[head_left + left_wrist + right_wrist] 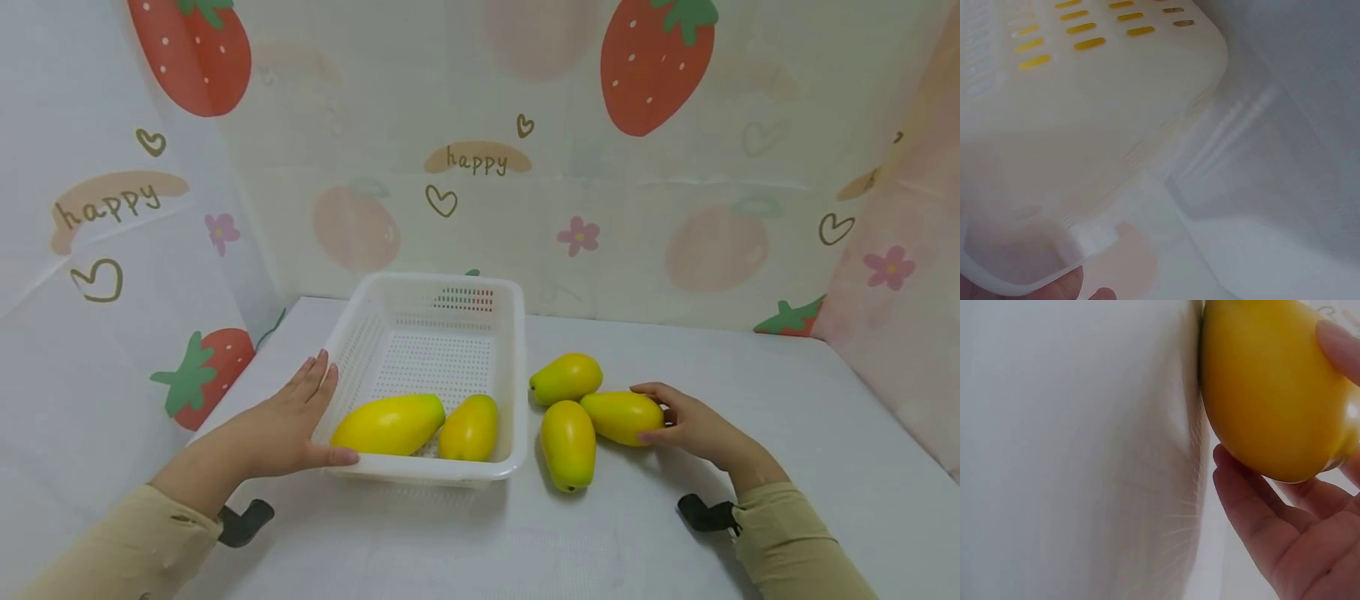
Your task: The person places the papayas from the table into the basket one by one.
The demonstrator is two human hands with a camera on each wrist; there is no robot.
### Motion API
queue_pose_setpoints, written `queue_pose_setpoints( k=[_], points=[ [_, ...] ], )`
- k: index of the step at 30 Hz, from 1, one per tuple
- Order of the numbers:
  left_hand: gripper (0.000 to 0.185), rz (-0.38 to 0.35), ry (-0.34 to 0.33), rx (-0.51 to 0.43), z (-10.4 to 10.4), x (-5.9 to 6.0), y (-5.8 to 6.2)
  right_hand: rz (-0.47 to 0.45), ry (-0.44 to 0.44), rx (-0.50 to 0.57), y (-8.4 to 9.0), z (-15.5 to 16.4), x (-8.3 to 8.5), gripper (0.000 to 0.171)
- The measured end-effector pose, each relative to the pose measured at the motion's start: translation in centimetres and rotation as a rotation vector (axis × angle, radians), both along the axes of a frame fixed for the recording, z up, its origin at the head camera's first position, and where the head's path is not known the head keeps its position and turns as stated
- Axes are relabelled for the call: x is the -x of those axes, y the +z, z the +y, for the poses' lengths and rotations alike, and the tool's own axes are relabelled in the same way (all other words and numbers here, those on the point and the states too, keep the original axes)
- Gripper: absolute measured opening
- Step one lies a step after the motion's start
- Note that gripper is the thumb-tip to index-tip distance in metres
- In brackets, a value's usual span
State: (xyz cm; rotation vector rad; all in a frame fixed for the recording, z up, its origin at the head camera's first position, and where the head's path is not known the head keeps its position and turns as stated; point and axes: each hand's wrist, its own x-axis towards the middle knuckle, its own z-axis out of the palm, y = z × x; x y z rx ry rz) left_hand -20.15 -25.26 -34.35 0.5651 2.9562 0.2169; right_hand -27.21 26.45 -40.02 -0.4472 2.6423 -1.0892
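A white plastic basket with slotted walls stands on the table, two yellow papayas with green ends lying in its near part: a larger papaya and a smaller papaya. My left hand rests on the basket's left rim with straight fingers, thumb along the front rim. Right of the basket, my right hand holds the outer end of a papaya, thumb on the near side and fingers on the far side. In the right wrist view that papaya lies against the tabletop, between thumb and curved fingers.
Two more papayas lie between the basket and the held one: a papaya behind and a papaya in front. The white table is bounded by a printed cloth backdrop behind and at both sides.
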Motion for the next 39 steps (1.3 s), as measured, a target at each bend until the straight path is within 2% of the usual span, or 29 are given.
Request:
queue_pose_setpoints(
  k=[11,22,39],
  points=[
    [0.124,0.003,-0.003,-0.006,0.0,0.1,0.0,-0.006,-0.045,0.008,0.7,-0.1,0.0,0.062],
    [0.124,0.008,-0.006,-0.004,0.1,0.1,0.1,0.013,-0.047,0.026,1.1,1.0,0.1,0.055],
    [0.124,0.005,-0.002,-0.004,0.2,-0.1,0.2,0.106,-0.014,0.074,5.2,0.6,0.5,0.056]
  ],
)
